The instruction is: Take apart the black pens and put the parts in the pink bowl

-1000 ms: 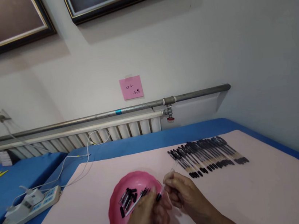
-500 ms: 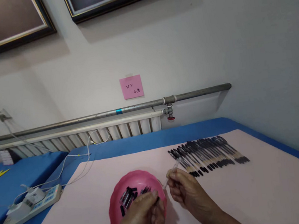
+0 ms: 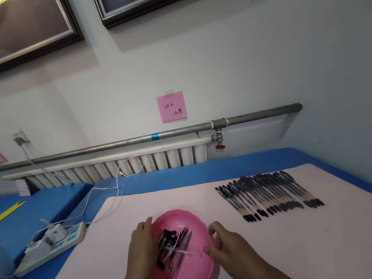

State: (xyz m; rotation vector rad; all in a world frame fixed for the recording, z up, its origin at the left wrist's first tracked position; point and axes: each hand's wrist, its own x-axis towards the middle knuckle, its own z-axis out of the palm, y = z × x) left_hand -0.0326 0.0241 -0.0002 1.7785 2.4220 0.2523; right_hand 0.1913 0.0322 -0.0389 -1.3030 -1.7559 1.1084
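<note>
A pink bowl (image 3: 203,274) sits on the pale pink mat and holds several black pen caps (image 3: 167,240) and thin refills. My left hand (image 3: 141,253) rests over the bowl's left rim. Its fingers are curled down into the black parts, and what they grip is hidden. My right hand (image 3: 230,252) is at the bowl's right rim, thumb and forefinger pinched on the end of a clear pen barrel (image 3: 182,252) that lies across the bowl. A row of several assembled black pens (image 3: 268,195) lies on the mat to the right.
A white power strip (image 3: 48,242) with plugs and cables lies on the blue cloth (image 3: 184,176) at the left. A radiator (image 3: 114,167) and a pipe run along the wall behind the table. A pink note (image 3: 171,106) is stuck to the wall.
Both hands have come apart and dropped to the bowl. The left hand moved to the left rim, into the parts. The clear barrel now lies across the bowl. The camera shifted slightly.
</note>
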